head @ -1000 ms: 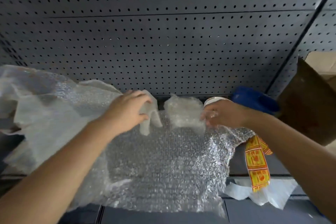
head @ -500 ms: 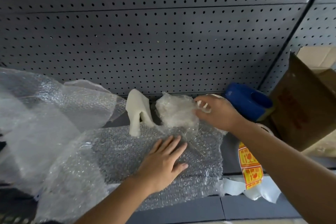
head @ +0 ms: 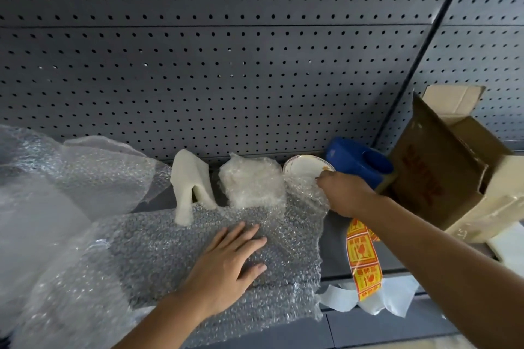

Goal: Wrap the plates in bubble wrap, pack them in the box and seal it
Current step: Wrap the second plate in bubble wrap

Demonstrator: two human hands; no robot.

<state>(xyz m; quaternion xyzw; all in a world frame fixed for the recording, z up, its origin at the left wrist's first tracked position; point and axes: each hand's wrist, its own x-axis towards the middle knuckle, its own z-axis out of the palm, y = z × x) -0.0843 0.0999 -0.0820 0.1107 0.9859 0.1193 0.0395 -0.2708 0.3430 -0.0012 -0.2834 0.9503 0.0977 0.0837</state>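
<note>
head: plate (head: 303, 168) rim at fingertips of right grip (head: 344, 193)

Left hand (head: 226, 262) lies flat on the bubble wrap (head: 158, 258) spread over the shelf (head: 334, 235). Right hand (head: 347, 193) pinches the rim of the plate (head: 304, 167) at the shelf's back edge, between a wrapped bundle (head: 252, 184) and a blue dispenser (head: 357, 161).

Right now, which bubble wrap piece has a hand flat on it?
The middle sheet, under the left hand; the crumpled bundle behind and the loose sheet at left lie free.
</note>
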